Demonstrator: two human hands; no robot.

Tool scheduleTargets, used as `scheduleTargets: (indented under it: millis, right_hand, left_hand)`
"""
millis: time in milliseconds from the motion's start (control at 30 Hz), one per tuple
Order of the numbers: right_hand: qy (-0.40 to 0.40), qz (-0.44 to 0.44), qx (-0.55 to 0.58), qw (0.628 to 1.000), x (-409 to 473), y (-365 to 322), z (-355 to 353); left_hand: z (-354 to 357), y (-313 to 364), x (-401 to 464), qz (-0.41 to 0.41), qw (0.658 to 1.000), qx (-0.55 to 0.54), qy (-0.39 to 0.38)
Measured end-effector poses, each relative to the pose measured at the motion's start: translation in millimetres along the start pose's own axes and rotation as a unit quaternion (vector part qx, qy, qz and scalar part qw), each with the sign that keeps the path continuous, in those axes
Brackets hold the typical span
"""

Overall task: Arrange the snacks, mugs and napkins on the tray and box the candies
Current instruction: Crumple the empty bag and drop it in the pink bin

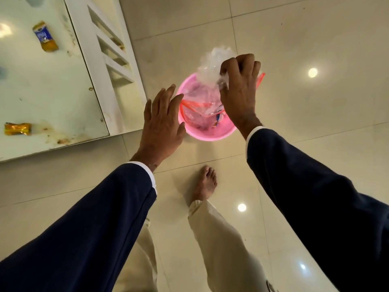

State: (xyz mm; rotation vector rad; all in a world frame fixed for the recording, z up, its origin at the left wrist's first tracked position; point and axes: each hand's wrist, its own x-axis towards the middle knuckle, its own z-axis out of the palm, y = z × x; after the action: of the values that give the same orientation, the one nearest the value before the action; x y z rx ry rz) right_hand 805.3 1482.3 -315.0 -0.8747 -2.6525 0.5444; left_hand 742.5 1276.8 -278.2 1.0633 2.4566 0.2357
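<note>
Item: crumpled clear plastic bag (212, 68), pinched by right hand (240, 89) above round pink plastic bin (210, 135) on floor. Left hand (162, 123) released, fingers straight. Advice: lower it centred, then release.

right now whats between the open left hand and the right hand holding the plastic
In the head view, the clear plastic bag hangs there over the pink bin; the right hand grips it, the left hand is open beside it.
</note>
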Motion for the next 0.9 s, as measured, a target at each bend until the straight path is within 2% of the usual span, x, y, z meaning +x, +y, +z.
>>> scheduleTargets:
  millis: [67,267,333,400,500,567,633,700,733,767,833,900]
  right_hand:
    - [-0.01,-0.009,0.052,0.999,-5,-7,7]
    - [-0.225,-0.023,0.03,0.974,-37,18,28]
    - [-0.277,-0.036,-0.048,0.959,-40,28,28]
    - [-0.297,-0.082,-0.178,0.934,-39,32,26]
    - [-0.321,-0.169,-0.291,0.885,-36,27,20]
    - [-0.379,-0.198,-0.328,0.842,-34,23,18]
    - [-0.466,-0.153,-0.275,0.826,-30,17,22]
    - [-0.535,-0.029,-0.136,0.833,-26,13,27]
    - [-0.528,0.02,-0.081,0.845,-23,12,31]
    - [-0.498,0.031,-0.055,0.865,-20,13,33]
    - [-0.363,-0.066,-0.101,0.924,-22,17,38]
    - [-0.268,-0.18,-0.169,0.931,-31,20,41]
  left_hand:
    - [-3,-2,-1,-0.001,1.0,-0.009,0.007]
    - [-3,-7,-6,0.014,1.0,-0.01,-0.002]
    - [-2,-7,-10,0.02,1.0,-0.01,-0.005]
    - [-1,-7,-13,0.02,1.0,-0.01,-0.01]
    - [-4,-5,-16,0.018,1.0,-0.003,-0.021]
    - [-4,-3,-17,0.027,0.999,0.006,-0.032]
    - [-5,-4,-17,0.045,0.998,0.017,-0.036]
    - [-4,-7,-15,0.063,0.998,0.011,-0.029]
    - [-5,-9,-15,0.072,0.997,0.01,-0.024]
    - [-4,-11,-15,0.081,0.996,0.011,-0.02]
    - [-3,-16,-18,0.089,0.996,0.015,-0.015]
    - [-3,-20,-23,0.091,0.996,0.011,-0.009]
